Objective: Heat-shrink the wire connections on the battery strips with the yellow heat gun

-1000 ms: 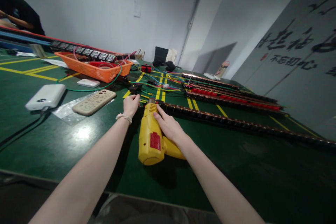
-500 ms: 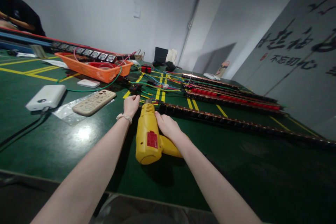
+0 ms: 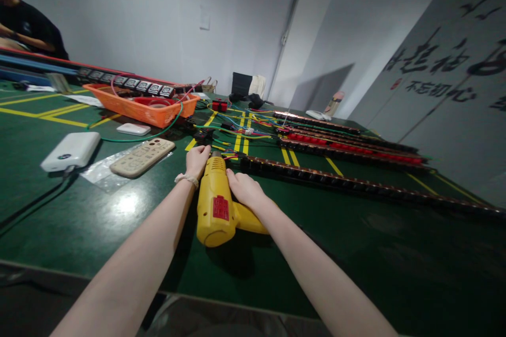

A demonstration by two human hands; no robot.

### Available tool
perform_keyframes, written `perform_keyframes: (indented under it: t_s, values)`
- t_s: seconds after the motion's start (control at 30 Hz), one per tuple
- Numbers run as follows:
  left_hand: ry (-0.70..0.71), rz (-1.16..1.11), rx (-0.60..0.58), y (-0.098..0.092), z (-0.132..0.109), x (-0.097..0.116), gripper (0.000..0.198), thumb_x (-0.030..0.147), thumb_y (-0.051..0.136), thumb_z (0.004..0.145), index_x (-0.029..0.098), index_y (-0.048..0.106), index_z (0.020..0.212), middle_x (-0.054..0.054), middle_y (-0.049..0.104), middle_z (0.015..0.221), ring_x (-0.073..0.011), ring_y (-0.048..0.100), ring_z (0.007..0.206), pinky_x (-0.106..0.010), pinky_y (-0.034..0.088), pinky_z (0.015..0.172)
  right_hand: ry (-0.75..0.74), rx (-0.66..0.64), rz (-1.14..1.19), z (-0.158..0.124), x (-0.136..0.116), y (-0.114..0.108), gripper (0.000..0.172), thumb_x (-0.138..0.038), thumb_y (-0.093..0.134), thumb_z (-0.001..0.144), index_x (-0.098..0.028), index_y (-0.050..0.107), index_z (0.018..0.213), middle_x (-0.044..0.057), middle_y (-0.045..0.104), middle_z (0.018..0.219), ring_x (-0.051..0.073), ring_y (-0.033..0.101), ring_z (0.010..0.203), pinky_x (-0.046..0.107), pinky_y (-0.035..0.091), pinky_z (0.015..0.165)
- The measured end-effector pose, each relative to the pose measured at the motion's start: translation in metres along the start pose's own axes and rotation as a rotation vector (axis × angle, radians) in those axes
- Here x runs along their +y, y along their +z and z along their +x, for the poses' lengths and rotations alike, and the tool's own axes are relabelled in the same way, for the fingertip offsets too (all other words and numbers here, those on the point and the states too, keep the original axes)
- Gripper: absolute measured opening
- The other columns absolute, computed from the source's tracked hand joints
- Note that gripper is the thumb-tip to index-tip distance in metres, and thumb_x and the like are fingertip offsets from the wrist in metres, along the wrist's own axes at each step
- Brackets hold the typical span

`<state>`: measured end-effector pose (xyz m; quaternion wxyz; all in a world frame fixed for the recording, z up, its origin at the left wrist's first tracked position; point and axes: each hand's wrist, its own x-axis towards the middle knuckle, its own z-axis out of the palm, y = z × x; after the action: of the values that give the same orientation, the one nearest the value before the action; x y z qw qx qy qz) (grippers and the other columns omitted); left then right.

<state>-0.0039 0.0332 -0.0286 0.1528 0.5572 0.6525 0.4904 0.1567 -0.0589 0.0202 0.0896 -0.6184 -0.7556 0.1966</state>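
A yellow heat gun lies on its side in front of me, its metal nozzle facing away. My right hand is closed around it where the handle meets the body. Just left of the nozzle, my left hand is closed in a pinch beside a black connector and coloured wire ends; what sits between its fingers is hidden. From those wires a long dark strip runs off to the right.
On the green table are a white power bank, a phone in a beige case on a plastic bag, and an orange basket. More strips with red parts lie at the back right. Another person sits far left.
The heat gun and my right hand have shifted slightly left, bringing the nozzle closer to my left hand. My left hand stays nearly in place.
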Motion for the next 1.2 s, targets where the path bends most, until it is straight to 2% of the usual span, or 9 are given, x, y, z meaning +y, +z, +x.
perform_keyframes:
  t_s: [0.2,0.57,0.73,0.9,1.2]
  values:
    - [0.013,0.012,0.036,-0.002,-0.003,0.004,0.038,0.041,0.038,0.074,0.016,0.049,0.048,0.0,0.044,0.047,-0.0116,0.04,0.052,-0.023,0.025,0.051,0.022,-0.012,0.004,-0.006,0.006,-0.006,0.071,-0.055,0.009,0.088,-0.012,0.063,0.102,0.017,0.06,0.107,0.03,0.055,0.101,0.041,0.04,0.084]
    - [-0.011,-0.056,0.043,-0.001,-0.008,0.005,0.039,0.039,0.039,0.076,0.016,0.05,0.046,-0.001,0.049,0.043,-0.012,0.047,0.049,-0.023,0.032,0.053,0.082,0.01,0.0,-0.025,0.041,-0.02,0.069,-0.055,0.008,0.088,-0.013,0.062,0.1,0.016,0.059,0.108,0.03,0.055,0.1,0.042,0.04,0.082]
    - [-0.005,-0.048,0.047,-0.001,-0.008,0.005,0.04,0.038,0.039,0.076,0.016,0.049,0.045,-0.001,0.049,0.043,-0.0125,0.048,0.049,-0.024,0.032,0.054,0.082,0.044,-0.029,-0.028,0.038,-0.021,0.068,-0.053,0.008,0.089,-0.013,0.062,0.097,0.016,0.061,0.105,0.029,0.056,0.098,0.04,0.04,0.083]
    - [-0.022,-0.055,0.043,-0.002,-0.009,0.008,0.039,0.037,0.04,0.076,0.016,0.049,0.044,-0.001,0.049,0.042,-0.0125,0.047,0.049,-0.024,0.032,0.053,0.028,0.073,-0.081,-0.032,0.036,-0.023,0.062,-0.046,0.009,0.091,-0.015,0.061,0.103,0.014,0.062,0.103,0.028,0.055,0.099,0.039,0.04,0.083]
    - [-0.043,-0.071,0.031,-0.003,-0.01,0.009,0.038,0.038,0.04,0.075,0.016,0.05,0.046,-0.002,0.051,0.045,-0.0131,0.048,0.05,-0.023,0.032,0.054,0.04,0.092,-0.046,-0.024,0.028,-0.02,0.064,-0.048,0.011,0.091,-0.013,0.064,0.095,0.015,0.063,0.101,0.027,0.056,0.099,0.037,0.04,0.084]
